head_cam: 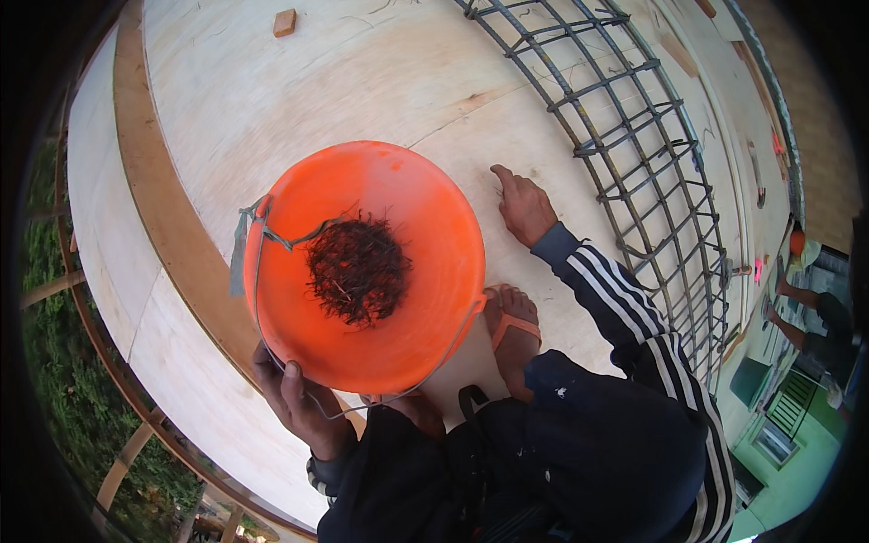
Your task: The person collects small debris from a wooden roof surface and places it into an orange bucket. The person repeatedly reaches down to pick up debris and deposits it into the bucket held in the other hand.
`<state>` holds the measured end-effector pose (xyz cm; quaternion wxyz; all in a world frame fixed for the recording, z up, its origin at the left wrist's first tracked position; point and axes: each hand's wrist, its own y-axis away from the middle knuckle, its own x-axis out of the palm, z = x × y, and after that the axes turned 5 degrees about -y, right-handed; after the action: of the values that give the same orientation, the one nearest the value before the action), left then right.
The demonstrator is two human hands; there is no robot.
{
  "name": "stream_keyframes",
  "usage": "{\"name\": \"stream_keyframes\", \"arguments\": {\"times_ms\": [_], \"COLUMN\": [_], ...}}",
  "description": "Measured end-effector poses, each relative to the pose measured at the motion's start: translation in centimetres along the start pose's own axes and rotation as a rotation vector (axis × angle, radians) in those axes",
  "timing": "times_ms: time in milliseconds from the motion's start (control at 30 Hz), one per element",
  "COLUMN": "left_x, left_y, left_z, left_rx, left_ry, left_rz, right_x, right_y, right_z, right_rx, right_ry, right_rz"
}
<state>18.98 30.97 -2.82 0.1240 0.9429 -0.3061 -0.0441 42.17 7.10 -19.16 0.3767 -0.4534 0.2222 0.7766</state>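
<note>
An orange plastic bucket [434, 203] with a wire bail stands out in front of me, its mouth facing the camera. Inside it lies a tangle of short dark wire pieces [360, 271]. My left hand [302, 404] grips the bucket's near left rim, thumb uppermost. A grey cloth strip [239, 251] is knotted at the handle's left end and reaches inside. My right hand [526, 207] is apart from the bucket, over the plywood, index finger extended and the others curled; small wire bits seem to show at its fingertips, but its hold is unclear.
A long tied rebar cage [631, 136] lies along the right on plywood sheets [380, 75]. A small wood block [285, 23] is at the top. A brown board [153, 176] runs along the left, near the deck edge. A hammer [736, 271] lies beyond the cage. Another person [825, 326] is far right.
</note>
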Motion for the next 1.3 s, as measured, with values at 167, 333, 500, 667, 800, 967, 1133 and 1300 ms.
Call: {"name": "stream_keyframes", "arguments": {"times_ms": [167,333,500,667,800,967,1133,1300], "left_x": [0.1,0.5,0.0,0.5,0.3,0.4,0.5,0.3], "left_y": [0.1,-0.1,-0.2,0.2,0.0,0.1,0.2,0.2], "left_z": [-0.1,-0.2,0.5,-0.3,-0.3,-0.4,-0.4,-0.2], "left_rx": [0.007,0.031,0.034,-0.013,-0.004,-0.001,-0.004,0.000], "left_ry": [-0.014,0.002,-0.047,0.014,0.002,0.009,0.015,0.006], "left_rz": [0.005,0.032,0.086,-0.017,0.010,0.012,0.002,-0.005], "right_x": [-5.7,-9.2,-7.2,-4.0,-1.3,-0.3,0.2,-0.7], "right_y": [-1.4,-2.1,-0.6,2.1,4.1,2.9,1.3,1.9], "right_z": [3.6,13.9,15.0,4.9,-1.9,-2.9,-2.3,-2.0], "right_rx": [0.329,-0.127,-0.313,0.146,0.177,0.187,0.152,0.025], "right_ry": [-0.740,-0.905,-0.656,-0.600,-0.397,-0.471,-0.453,-0.350], "right_rz": [-0.035,-0.035,-0.029,-0.207,-0.106,-0.089,-0.103,-0.065]}}
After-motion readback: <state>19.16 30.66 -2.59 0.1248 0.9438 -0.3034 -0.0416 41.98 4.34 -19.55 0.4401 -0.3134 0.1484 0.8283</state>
